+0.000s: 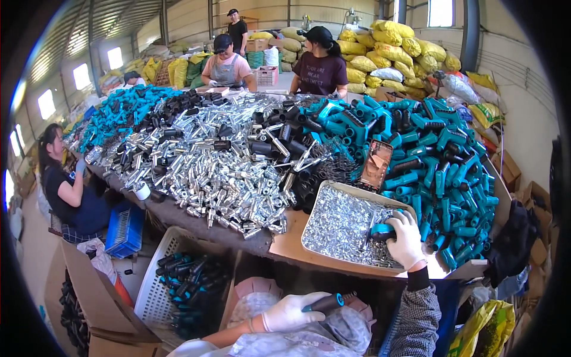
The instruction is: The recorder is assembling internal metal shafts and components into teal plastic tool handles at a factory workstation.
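My left hand [291,314], in a white glove, is low in front of my lap. It is closed around a black-and-teal plastic handle [327,304], and a small coil spring [350,294] sticks out from the handle's end. My gloved right hand [407,243] rests at the right side of a shallow tray [313,212] full of small shiny metal parts [339,223]. Its fingers grip a teal-and-black plastic piece [381,230] just over those parts. The palm side of this hand is hidden.
Heaped across the table are teal plastic housings [443,172], silver metal fittings [226,190] and dark springs [333,166]. A phone [376,165] leans behind the tray. Below the table edge, a white basket [148,297] contains black-and-teal handles. Several people are around the table.
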Tool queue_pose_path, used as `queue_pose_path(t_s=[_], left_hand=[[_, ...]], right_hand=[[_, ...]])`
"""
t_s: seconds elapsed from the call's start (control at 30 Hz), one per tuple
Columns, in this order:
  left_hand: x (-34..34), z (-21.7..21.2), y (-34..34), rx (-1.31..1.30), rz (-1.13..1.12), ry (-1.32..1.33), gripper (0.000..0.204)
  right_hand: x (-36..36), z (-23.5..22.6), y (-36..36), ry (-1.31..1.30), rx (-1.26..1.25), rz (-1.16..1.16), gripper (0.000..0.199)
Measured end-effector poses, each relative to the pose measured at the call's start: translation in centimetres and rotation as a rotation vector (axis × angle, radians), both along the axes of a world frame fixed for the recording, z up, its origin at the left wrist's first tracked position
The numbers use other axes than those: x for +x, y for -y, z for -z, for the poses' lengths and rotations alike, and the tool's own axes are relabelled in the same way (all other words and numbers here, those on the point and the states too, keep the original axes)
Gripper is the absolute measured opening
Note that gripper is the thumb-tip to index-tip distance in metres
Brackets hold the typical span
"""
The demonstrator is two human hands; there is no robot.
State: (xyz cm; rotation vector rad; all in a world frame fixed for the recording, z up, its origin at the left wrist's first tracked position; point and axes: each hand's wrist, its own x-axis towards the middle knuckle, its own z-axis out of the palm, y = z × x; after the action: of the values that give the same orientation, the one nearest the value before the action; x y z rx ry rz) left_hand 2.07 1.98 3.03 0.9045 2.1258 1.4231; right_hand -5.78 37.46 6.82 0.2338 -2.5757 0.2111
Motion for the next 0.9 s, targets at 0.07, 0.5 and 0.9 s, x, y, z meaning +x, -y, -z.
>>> queue_pose_path(t_s=[0.07,0.5,0.9], left_hand=[[0.1,0.5,-0.2,0.033,0.013,0.009,0.063],[0.9,5.1,-1.5,-0.02,0.061,-0.048,0.066],[0.4,5.6,-3.0,-0.118,0.107,0.026,0.068]], right_hand=[[0.1,1.2,-0.2,-0.058,-0.101,0.003,0.046],[-0.1,1.4,-0.1,-0.035,-0.177,0.043,0.046],[0.3,1.3,-0.3,-0.167,-0.226,0.034,0.05]])
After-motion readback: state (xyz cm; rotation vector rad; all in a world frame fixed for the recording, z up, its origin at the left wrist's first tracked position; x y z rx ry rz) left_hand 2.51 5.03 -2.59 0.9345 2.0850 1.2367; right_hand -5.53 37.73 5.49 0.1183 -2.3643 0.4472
